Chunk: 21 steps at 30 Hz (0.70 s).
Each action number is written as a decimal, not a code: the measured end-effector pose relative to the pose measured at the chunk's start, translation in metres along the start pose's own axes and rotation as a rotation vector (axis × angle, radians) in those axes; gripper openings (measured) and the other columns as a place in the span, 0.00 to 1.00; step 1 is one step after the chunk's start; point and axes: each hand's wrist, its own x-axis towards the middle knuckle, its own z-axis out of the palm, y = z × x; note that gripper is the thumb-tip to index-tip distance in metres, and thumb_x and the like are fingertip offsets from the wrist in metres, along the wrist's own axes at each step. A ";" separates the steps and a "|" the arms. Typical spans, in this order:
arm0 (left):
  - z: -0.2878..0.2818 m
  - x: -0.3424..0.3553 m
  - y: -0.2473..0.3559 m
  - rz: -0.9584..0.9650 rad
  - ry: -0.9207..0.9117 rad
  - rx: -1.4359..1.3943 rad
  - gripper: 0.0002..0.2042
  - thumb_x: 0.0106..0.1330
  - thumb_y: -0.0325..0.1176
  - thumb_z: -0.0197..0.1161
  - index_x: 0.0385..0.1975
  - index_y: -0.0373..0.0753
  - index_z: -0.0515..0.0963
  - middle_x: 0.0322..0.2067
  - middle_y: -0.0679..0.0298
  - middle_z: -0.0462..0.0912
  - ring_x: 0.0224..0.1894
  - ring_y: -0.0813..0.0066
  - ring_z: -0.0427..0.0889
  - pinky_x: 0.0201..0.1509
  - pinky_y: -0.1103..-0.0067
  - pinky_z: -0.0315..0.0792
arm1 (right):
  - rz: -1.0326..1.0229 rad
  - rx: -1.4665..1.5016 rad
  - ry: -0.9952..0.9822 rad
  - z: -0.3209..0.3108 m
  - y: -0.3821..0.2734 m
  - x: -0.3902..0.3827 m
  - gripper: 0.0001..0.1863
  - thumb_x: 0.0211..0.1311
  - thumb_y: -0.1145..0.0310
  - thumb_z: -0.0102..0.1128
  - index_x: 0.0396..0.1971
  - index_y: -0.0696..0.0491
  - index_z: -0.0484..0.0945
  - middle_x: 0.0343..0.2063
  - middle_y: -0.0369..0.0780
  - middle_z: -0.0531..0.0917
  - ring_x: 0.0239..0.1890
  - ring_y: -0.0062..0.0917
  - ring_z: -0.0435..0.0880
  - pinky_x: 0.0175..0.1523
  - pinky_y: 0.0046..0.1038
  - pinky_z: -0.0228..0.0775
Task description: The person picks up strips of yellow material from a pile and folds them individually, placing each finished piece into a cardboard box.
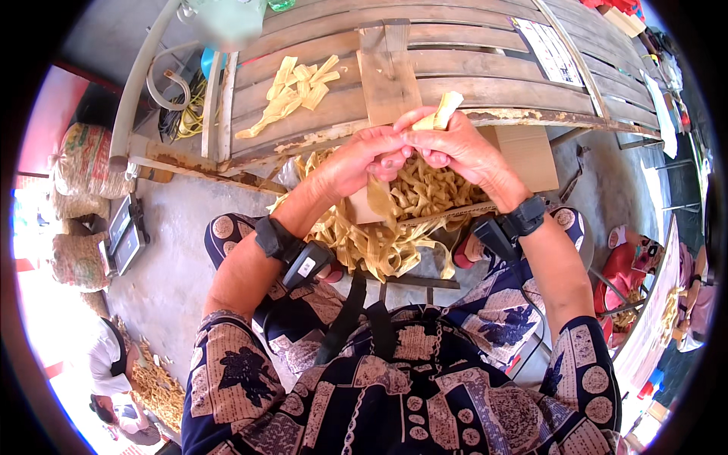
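Note:
My left hand (368,159) and my right hand (459,148) meet just beyond the rusty front edge of the slatted table, both closed on a pale yellow dried strip (444,105). One end sticks up past my right fingers, and a darker length hangs below. Under my hands an open cardboard box (531,155) holds a heap of twisted strips (432,186), with more loose strips (364,250) spilling toward my knees. Several flat pieces (296,83) lie on the wooden slats (455,64) at the left.
Stacked sacks (87,159) and a flat dark device (121,235) stand on the left floor. A co-worker (106,356) is at a brown pile lower left. Other people (686,296) sit by a pale board (644,311) at right. A wooden block (387,68) rests on the table.

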 end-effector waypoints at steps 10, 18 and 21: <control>-0.009 -0.001 0.032 0.136 0.150 0.323 0.11 0.64 0.38 0.52 0.23 0.39 0.71 0.14 0.78 0.59 0.15 0.90 0.52 0.18 0.89 0.49 | -0.127 0.214 0.172 -0.014 -0.019 0.006 0.06 0.55 0.72 0.57 0.30 0.59 0.75 0.15 0.27 0.66 0.12 0.06 0.57 0.16 0.10 0.45; -0.051 0.043 0.072 0.364 0.298 0.632 0.12 0.64 0.38 0.51 0.29 0.35 0.74 0.18 0.75 0.65 0.20 0.88 0.60 0.23 0.88 0.57 | -0.297 -0.037 0.399 -0.038 -0.032 0.078 0.07 0.54 0.69 0.59 0.24 0.57 0.76 0.17 0.31 0.71 0.16 0.09 0.64 0.18 0.11 0.52; -0.061 0.062 0.068 0.380 0.425 0.622 0.12 0.63 0.39 0.53 0.28 0.36 0.75 0.17 0.74 0.65 0.20 0.88 0.60 0.23 0.88 0.57 | -0.314 -0.005 0.451 -0.042 -0.022 0.096 0.07 0.53 0.68 0.60 0.24 0.57 0.76 0.17 0.32 0.72 0.17 0.10 0.65 0.19 0.13 0.54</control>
